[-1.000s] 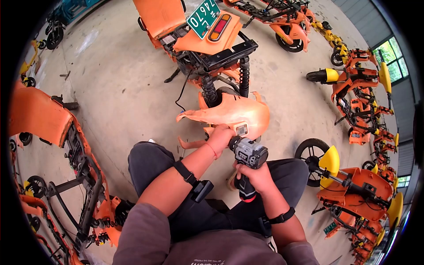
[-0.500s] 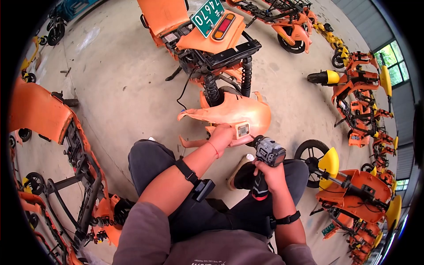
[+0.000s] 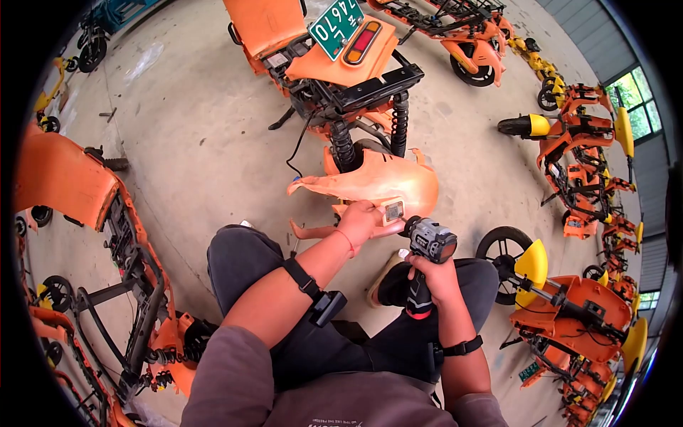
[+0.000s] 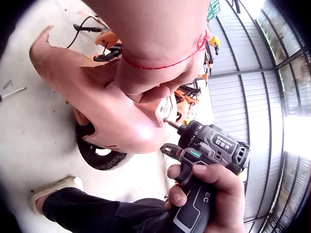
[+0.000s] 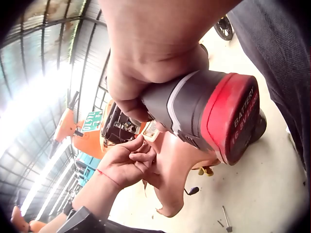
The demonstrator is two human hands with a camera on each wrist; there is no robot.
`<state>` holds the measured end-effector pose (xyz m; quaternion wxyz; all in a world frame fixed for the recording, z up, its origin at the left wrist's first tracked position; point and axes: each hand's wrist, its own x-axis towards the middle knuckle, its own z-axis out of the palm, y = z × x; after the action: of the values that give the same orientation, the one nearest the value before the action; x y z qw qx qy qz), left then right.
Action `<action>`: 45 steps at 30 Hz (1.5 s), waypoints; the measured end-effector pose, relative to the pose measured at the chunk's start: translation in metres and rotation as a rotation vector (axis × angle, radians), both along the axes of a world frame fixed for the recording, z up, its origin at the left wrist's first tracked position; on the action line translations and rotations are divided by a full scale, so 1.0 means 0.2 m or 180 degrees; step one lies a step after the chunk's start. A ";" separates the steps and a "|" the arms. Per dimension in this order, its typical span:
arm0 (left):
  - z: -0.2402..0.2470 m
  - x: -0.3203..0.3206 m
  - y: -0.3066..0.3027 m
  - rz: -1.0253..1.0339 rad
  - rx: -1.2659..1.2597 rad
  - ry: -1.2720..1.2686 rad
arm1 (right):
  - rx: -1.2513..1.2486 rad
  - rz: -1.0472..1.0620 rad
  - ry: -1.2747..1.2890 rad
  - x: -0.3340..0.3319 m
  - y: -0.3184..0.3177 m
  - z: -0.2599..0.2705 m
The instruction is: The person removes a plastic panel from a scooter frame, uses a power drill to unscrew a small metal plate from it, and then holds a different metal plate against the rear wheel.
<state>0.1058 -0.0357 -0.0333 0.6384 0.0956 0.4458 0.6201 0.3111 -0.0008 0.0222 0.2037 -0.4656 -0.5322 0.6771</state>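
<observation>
My right hand (image 3: 435,279) grips the handle of a grey and black power drill (image 3: 430,240), its red-based battery pointing down. In the left wrist view the drill's bit (image 4: 171,124) meets the edge of a small pale plate (image 4: 165,109) on an orange fender (image 4: 116,121). Beside that plate, my left hand (image 3: 358,222) holds the fender's edge, its fingers curled in the right wrist view. The fender lies around the rear wheel of an orange scooter with a green number plate (image 3: 336,30).
A stripped orange scooter frame (image 3: 135,285) stands at the left. To the right are a scooter with a yellow fender (image 3: 530,263) and a row of others. In the right wrist view a screwdriver (image 5: 227,218) lies on the floor.
The drill has swung right, away from beside my left hand, and its bit now stands at the plate's right corner. My left hand has shifted slightly, uncovering more of the plate's surroundings.
</observation>
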 end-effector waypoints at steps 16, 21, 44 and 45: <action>-0.05 0.02 0.01 0.0069 -0.0026 0.0440 | -0.0034 0.0018 -0.0039 -0.01 0.03 0.00; -0.14 0.03 0.03 0.0096 -0.0036 0.0863 | -0.0322 0.0200 -0.0289 -0.04 0.08 0.11; -0.33 0.10 0.09 0.0211 -0.0214 0.1165 | -0.0364 0.0066 -0.0383 -0.08 0.03 0.12; -0.34 0.09 0.09 0.0162 -0.0236 0.1209 | -0.0377 0.0075 -0.0394 -0.08 0.04 0.12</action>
<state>0.1237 -0.0177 -0.1013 0.5300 0.1760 0.5830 0.5901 0.2955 0.0064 0.0468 0.1345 -0.5114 -0.5082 0.6798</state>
